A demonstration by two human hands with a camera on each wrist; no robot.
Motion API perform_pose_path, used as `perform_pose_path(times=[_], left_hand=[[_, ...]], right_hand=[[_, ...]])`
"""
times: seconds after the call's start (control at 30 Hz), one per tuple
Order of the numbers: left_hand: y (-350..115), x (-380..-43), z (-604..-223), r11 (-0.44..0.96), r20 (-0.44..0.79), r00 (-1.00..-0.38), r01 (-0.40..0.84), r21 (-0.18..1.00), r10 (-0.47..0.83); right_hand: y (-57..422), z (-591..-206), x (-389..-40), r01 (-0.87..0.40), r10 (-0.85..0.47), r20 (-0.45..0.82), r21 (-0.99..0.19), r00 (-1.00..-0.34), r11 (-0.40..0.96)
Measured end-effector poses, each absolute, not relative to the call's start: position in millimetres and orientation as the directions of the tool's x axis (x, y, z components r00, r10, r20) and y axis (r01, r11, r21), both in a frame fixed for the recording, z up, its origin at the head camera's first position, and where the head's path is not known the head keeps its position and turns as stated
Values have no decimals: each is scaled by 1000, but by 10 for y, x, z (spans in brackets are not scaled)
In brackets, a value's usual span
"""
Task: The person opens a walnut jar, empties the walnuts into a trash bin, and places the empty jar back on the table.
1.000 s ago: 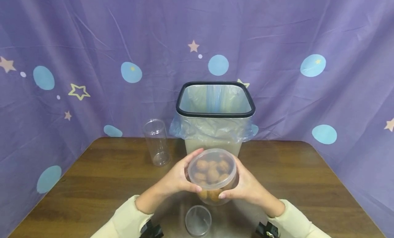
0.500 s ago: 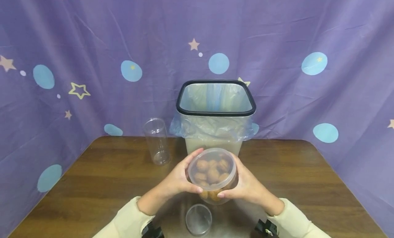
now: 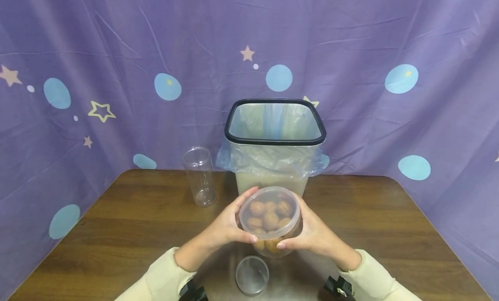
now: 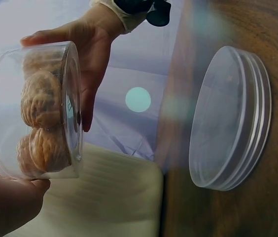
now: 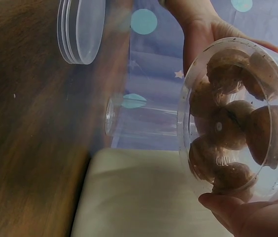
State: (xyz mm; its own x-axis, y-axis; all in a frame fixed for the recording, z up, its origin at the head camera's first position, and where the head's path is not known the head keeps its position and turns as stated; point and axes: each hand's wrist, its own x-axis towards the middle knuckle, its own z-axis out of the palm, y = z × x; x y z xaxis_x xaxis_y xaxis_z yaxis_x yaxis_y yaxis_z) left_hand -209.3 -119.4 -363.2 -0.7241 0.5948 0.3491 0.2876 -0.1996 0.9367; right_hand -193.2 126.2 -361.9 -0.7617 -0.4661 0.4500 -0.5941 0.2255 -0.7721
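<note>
Between my two hands is a clear round plastic tub (image 3: 270, 214) of walnuts (image 4: 41, 101) with a frosted lid on top. My left hand (image 3: 228, 223) grips its left side, thumb at the front below the lid. On the opposite side my right hand (image 3: 312, 231) grips it the same way. Both wrist views show the tub raised above the table, and the right wrist view looks at its see-through base with several walnuts resting inside. Below the tub, close to me, a small round clear lid (image 3: 252, 275) lies on the wooden table.
A cream bin (image 3: 273, 179) with a black rim and a bluish liner stands behind the tub. Left of it is a tall clear plastic jar (image 3: 199, 177), upright with no lid on it. A purple curtain (image 3: 331, 41) with stars and dots hangs behind the table (image 3: 136, 231).
The head view has tilted down slightly, so the background sits a little higher. Both hands keep the same grip on the tub, which stays in nearly the same place.
</note>
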Motion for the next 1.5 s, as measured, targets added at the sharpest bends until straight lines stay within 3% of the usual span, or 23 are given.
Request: perform_pose_path(times=[0.63,1.2,1.5], left_hand=[[-1173,-2092,-3683,-247,385,-712,295,923,587],[-1132,-2064,-3719,-279,398,-720,287,916,569],[-1140,-2019,-3733,-197,410,-743,362,911,529]], right_hand=[[1283,-3628,-1923,-601,-467,441,-749,-767,280],[1266,-3638,-1950,-621,-475,465,-744,-747,247],[1239,-3644,-1954,-633,-491,479,-745,-728,211]])
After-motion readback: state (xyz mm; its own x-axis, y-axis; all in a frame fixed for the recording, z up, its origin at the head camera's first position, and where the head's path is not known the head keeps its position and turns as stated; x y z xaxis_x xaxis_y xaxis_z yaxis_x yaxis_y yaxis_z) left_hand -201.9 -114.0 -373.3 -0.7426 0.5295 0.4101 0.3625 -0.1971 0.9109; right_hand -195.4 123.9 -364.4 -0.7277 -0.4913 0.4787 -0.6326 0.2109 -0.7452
